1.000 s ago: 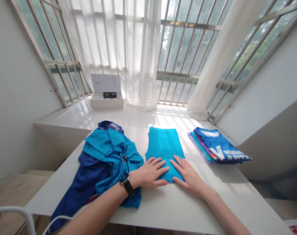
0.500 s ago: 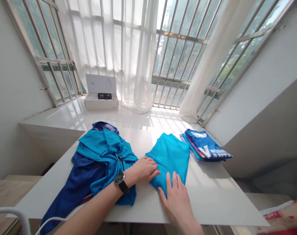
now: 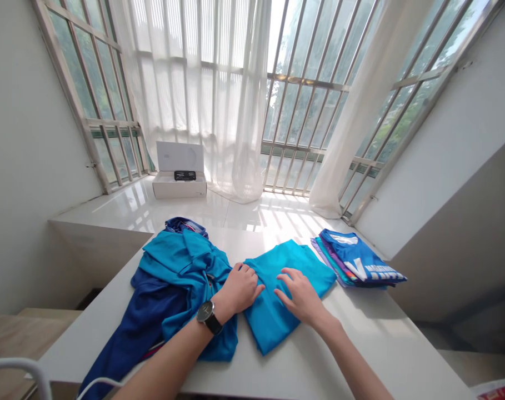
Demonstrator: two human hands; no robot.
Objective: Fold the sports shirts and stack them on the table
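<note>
A folded turquoise garment lies on the white table in front of me, one corner pointing toward me. My left hand, with a black-strapped watch on its wrist, is at the garment's left edge. Its fingers are bent over the cloth and pressed together, the thumb pointing right; the fingertips are partly hidden. Over the middle of the same garment is my right hand, its fingers apart and slightly curved. Whether its fingertips touch the cloth I cannot tell. Beside my left forearm sits a loose pile of teal clothing and dark blue clothing.
A stack of folded shirts, a blue one on top, sits at the table's right. On the window ledge stands an open white box with a black item. A white cable runs at the lower left. Curtains hang behind.
The turquoise garment has turned, and its near edge now shows as a corner. My right hand has moved up from its near edge to over its middle. My view has tilted up slightly.
</note>
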